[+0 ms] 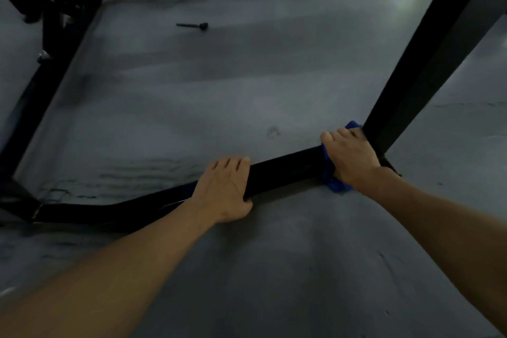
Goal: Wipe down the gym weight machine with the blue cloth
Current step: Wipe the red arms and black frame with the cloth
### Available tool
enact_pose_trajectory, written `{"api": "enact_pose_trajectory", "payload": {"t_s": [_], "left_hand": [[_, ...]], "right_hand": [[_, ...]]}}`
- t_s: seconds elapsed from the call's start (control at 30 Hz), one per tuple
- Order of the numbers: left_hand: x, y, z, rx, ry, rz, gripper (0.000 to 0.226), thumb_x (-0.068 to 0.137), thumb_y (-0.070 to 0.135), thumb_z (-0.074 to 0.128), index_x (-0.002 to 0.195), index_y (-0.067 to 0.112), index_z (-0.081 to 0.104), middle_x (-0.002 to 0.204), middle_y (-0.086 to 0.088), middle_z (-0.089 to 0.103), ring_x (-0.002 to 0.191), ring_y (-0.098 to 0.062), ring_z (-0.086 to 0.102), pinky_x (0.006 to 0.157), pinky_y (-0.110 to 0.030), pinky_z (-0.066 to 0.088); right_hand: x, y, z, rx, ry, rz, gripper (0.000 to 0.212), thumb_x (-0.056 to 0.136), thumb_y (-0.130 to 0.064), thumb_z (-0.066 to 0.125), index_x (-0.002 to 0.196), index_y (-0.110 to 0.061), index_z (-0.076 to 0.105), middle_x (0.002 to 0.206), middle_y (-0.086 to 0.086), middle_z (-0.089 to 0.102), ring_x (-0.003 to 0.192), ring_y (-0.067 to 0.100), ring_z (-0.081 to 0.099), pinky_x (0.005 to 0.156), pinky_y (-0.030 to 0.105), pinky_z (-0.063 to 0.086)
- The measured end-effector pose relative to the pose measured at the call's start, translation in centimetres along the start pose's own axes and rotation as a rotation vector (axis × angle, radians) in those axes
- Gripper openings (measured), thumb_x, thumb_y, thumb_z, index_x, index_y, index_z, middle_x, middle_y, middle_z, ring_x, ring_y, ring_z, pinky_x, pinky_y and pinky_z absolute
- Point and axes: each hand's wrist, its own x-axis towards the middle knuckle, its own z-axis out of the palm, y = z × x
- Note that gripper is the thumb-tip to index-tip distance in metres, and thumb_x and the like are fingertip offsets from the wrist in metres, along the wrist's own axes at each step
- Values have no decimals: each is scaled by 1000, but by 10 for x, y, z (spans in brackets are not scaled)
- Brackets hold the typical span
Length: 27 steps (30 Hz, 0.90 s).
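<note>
Grey, scuffed matte gym floor (219,85): fills most of the head view, dimly lit, with faint marks near the bar. Black square-tube steel frame of the weight machine (428,63): one thick upright slants up to the right from a joint at floor level, side rails run off to the left and rear, and a darker hub with a yellow label sits at the upper left, too blurred to read. Low black base bar of that frame (285,170): lies on or just above the floor, running from the left corner to the foot of the slanted upright. Left hand (223,189): fingers curled over the top of the base bar, gripping it as a brace. Right hand (349,158): pressed down on the bar right beside the upright's foot, fingers wrapped round the bunched blue microfibre cloth (333,182), which shows only at the hand's edges. Small dark bolt-like object (193,26): loose on the floor, well apart from both hands. Risks, judged: the cloth could snag or bunch in the tight corner where bar meets upright, leaving that joint unwiped; knuckles could knock the upright's edge on a stroke toward it; poor light could hide missed streaks on black paint.
</note>
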Motion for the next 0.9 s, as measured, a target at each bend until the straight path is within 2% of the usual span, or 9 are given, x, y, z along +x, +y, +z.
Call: {"api": "enact_pose_trajectory", "payload": {"t_s": [0.07,0.13,0.23,0.33,0.4,0.5,0.7,0.8,0.9], "left_hand": [[-6,-6,4,14,8,-11,91,84,50,65,153,11,20,146,-10,38,133,-29,38,113,-40,33],[-4,-5,6,22,32,-22,85,79,50,68,145,13,28,138,-9,43,126,-28,42,106,-40,39],[-3,-2,6,31,39,-50,80,76,51,68,139,16,34,132,-7,45,121,-28,45,101,-40,41],[-4,-4,8,31,54,-47,76,74,52,66,135,16,37,128,-5,48,115,-27,47,98,-40,42],[-7,-7,8,30,47,-27,79,76,51,65,139,14,34,130,-6,48,117,-27,47,100,-41,42],[-24,-22,10,47,18,-17,90,83,51,62,151,8,21,140,-9,42,127,-28,42,110,-40,37],[-83,-63,23,55,25,-145,101,89,51,56,159,8,-3,156,-10,27,143,-27,27,123,-37,18],[-112,-71,34,48,65,-208,109,85,48,58,159,7,-11,162,-15,18,150,-31,17,126,-40,8],[-140,-82,44,68,95,-241,111,73,37,63,160,4,3,165,-20,17,155,-32,13,127,-41,8]], "right_hand": [[-3,-25,-1,30,75,-2,43,67,-9,68,103,-17,47,102,4,61,100,28,57,90,39,35],[-2,-63,-5,66,139,-39,36,64,-1,51,98,-14,50,93,9,61,91,34,57,85,43,36],[2,-114,-15,103,273,-94,28,72,-5,36,93,-13,53,85,10,60,84,35,59,84,47,39],[6,-133,-17,149,301,-107,17,79,-8,54,94,-14,54,86,8,61,85,33,59,86,45,41],[8,-125,-14,138,249,-164,38,63,-14,75,95,-15,55,87,6,61,85,31,60,84,42,43],[11,-91,-9,139,202,-179,57,35,-18,85,83,-17,55,75,4,60,73,29,62,72,37,47],[7,-65,-21,54,-71,-37,54,66,-31,80,105,-21,45,108,-1,59,106,23,56,94,35,35],[7,-141,-49,59,-15,-127,45,73,-29,73,109,-19,49,110,2,61,105,25,57,91,37,36],[15,-242,-82,254,14,-279,36,86,-26,66,116,-12,51,117,10,62,110,31,58,96,43,37]]}}
